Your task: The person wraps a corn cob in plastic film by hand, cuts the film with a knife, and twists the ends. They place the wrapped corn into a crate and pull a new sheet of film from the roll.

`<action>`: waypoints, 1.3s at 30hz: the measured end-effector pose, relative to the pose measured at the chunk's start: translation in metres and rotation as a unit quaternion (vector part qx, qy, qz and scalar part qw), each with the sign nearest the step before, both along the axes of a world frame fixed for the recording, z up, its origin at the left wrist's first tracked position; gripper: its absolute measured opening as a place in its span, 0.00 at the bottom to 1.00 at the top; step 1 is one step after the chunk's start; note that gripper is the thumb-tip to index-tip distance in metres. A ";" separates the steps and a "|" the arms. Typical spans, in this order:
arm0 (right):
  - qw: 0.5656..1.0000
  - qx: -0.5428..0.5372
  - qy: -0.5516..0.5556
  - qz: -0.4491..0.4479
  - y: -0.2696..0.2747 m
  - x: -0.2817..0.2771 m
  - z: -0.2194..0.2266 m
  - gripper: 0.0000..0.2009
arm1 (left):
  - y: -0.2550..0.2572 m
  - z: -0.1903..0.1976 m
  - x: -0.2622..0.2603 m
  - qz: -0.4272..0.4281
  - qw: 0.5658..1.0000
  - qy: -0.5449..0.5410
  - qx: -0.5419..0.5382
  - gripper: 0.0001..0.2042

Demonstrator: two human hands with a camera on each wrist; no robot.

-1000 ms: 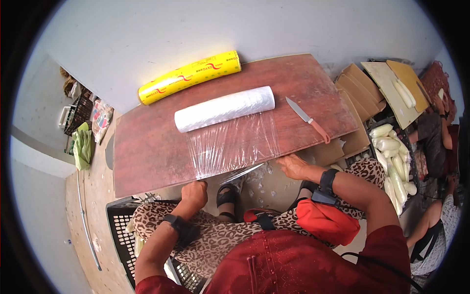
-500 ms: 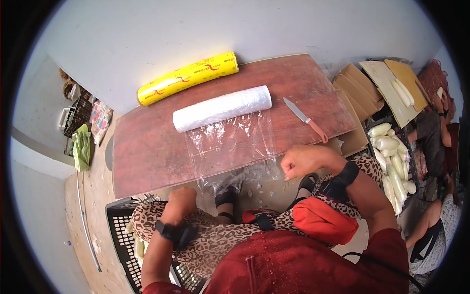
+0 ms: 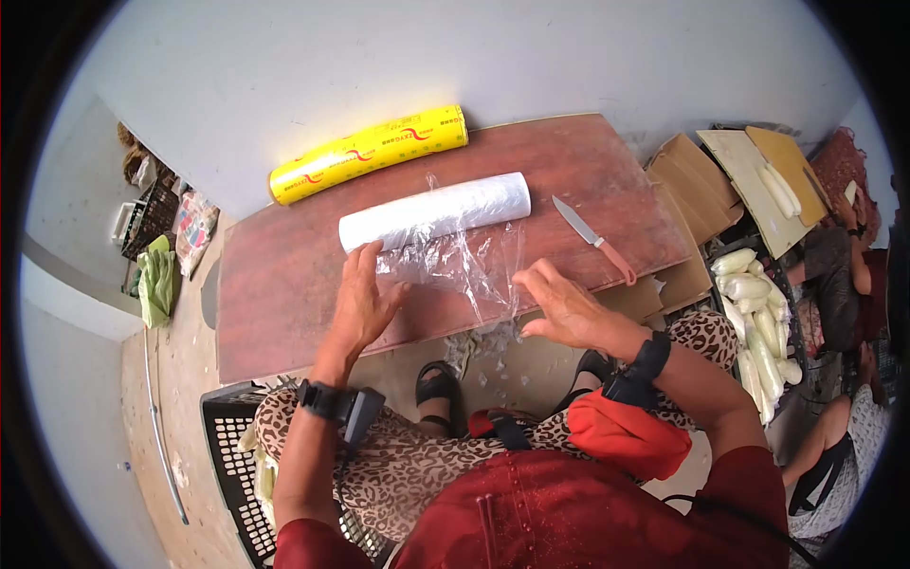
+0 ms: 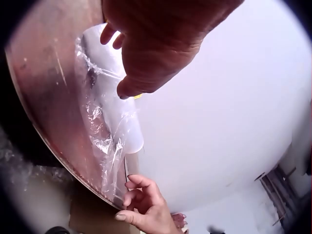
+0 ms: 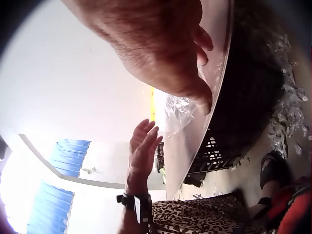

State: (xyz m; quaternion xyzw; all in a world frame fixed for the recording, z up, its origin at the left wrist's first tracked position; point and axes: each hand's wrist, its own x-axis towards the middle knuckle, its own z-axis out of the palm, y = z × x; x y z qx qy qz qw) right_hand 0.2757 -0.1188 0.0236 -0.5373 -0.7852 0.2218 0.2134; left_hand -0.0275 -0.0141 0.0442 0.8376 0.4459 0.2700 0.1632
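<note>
A white roll of plastic wrap [image 3: 436, 211] lies on the reddish-brown board [image 3: 284, 303], and a crumpled clear sheet [image 3: 464, 270] trails from its near side. My left hand [image 3: 365, 299] reaches over the board, fingertips right at the roll's left end, thumb spread. Across the sheet, my right hand [image 3: 569, 308] hovers by the board's near edge with fingers loosely bent. In the left wrist view the left hand [image 4: 151, 48] overlaps the roll. The right wrist view shows the right hand [image 5: 161, 53] close over the board's edge, nothing gripped.
A yellow printed roll [image 3: 370, 154] lies along the wall. Right of the white roll rests a knife [image 3: 595, 239]. Beyond are cardboard [image 3: 692, 190] and a crate of pale, wrapped long vegetables [image 3: 758, 313]. A black crate [image 3: 237, 474] stands at the left knee. Another person sits far right.
Both hands have come up from below the near edge to over the board, fingers opening. The sheet, earlier stretched and hanging past the edge, now lies bunched up against the roll.
</note>
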 end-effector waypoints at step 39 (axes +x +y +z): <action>0.963 0.201 -0.084 0.159 -0.024 0.024 -0.028 0.03 | -0.068 0.011 -0.054 -0.220 0.947 0.109 -0.207 0.05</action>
